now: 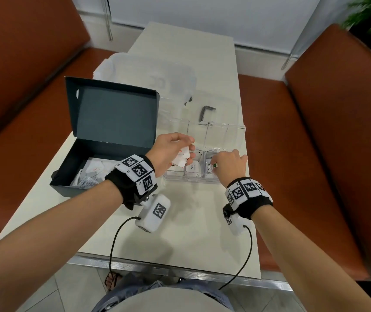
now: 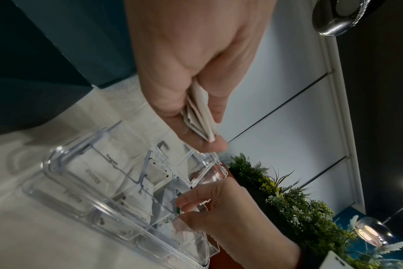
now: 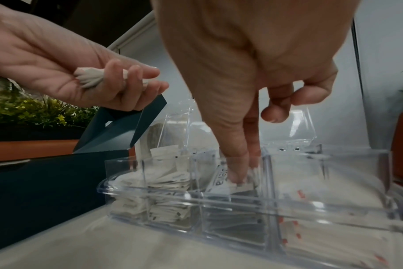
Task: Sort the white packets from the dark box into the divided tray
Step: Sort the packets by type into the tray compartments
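Observation:
The dark box stands open at the left of the table, lid upright, with white packets loose inside. To its right is the clear divided tray, with packets stacked in its compartments. My left hand hovers over the tray's left end and grips a bunch of white packets, also seen in the left wrist view. My right hand reaches down into a middle compartment; thumb and forefinger pinch a packet marked Stevia.
The tray's clear lid stands open behind it. A dark grey handle piece and a translucent white container lie farther back. Orange benches flank the narrow table. The table's front edge is close to my body.

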The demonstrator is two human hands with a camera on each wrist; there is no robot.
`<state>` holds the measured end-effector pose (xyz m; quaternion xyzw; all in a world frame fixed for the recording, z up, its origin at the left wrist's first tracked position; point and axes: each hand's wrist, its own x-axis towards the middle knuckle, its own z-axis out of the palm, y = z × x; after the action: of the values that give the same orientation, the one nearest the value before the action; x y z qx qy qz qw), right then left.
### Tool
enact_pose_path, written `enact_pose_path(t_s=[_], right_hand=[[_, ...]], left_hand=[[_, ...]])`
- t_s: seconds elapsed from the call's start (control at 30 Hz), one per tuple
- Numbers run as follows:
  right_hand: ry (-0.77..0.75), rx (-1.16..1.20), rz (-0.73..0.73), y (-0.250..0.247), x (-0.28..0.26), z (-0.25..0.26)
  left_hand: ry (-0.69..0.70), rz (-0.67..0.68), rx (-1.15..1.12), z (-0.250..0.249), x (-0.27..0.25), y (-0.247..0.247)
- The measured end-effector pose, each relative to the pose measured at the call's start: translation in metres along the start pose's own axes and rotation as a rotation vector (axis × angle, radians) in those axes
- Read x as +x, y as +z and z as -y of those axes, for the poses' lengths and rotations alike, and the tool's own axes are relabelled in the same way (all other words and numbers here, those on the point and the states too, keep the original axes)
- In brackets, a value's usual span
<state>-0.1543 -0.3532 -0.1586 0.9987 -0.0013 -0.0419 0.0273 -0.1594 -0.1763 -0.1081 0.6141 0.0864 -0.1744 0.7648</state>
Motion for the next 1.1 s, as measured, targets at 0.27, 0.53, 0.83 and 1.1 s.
enact_pose_path(t_s=[0.27,0.53,0.83,1.1], right_hand=[[-0.043,-0.013,0.095,-0.01,0.005,-0.003],[-0.161,0.15,-0.008,-0.033,-0.01,-0.01],[-0.243,0.786,-0.13,-0.056,-0.036,0.025],[-0.018,1.026,-0.094,-0.054,-0.023,0.007]], left_hand=[[-0.045,-0.019,-0.006,0.0,-0.004,0.005],[-0.154,0.001,-0.14,-0.008,-0.012,0.007],[-0.263,0.105,-0.092,-0.012,-0.012,0.015],[-0.21,0.219,-0.12,-0.007,-0.012,0.013]])
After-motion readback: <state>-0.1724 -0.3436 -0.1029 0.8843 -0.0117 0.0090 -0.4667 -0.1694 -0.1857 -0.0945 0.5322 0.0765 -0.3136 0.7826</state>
